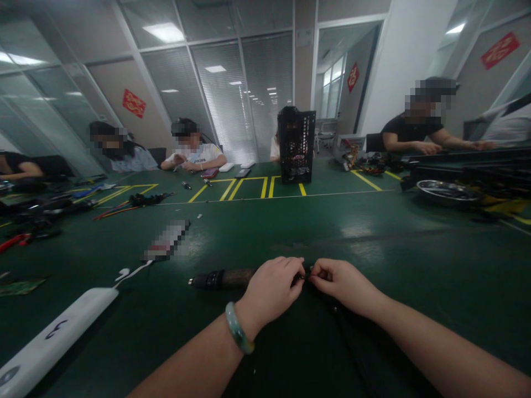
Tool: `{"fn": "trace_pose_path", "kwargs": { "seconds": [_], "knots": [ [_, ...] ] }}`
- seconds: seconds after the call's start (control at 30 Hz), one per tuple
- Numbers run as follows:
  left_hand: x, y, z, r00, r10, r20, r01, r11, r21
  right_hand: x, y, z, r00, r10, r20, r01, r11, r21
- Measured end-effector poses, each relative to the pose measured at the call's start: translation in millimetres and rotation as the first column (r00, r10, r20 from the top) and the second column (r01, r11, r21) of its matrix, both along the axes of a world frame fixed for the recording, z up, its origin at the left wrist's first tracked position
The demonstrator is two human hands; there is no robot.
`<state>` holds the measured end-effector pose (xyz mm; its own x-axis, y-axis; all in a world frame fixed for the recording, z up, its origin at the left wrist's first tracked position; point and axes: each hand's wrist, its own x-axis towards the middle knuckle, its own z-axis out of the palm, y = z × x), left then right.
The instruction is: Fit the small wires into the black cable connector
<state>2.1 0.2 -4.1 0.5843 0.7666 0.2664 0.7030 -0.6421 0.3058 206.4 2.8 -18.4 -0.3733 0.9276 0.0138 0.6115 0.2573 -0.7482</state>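
My left hand [271, 290], with a green bangle at the wrist, is curled and pinching a small dark part over the green table [373, 249]. My right hand [338, 282] meets it fingertip to fingertip, also pinched on that small dark piece, which I cannot make out. Just left of my left hand lies an electric screwdriver [219, 278] with a dark body, its tip pointing left. A dark cable or strap [352, 337] runs from the hands towards me under my right forearm.
A white power strip [53, 337] lies at the near left, with a blurred white item [166, 240] beyond it. A black perforated case [296, 145] stands mid-table. A metal bowl [446, 190] and dark parts sit at the right. Other people sit around the far edges with tools.
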Motion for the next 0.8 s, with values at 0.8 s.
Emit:
{"fn": "trace_pose_path", "kwargs": {
  "seconds": [0.8],
  "knots": [
    [1.5,-0.3,-1.1,1.000,0.001,-0.031,-0.001,1.000,0.022,-0.9,0.0,1.4,1.000,0.001,-0.002,-0.001,1.000,-0.010]
  ]
}}
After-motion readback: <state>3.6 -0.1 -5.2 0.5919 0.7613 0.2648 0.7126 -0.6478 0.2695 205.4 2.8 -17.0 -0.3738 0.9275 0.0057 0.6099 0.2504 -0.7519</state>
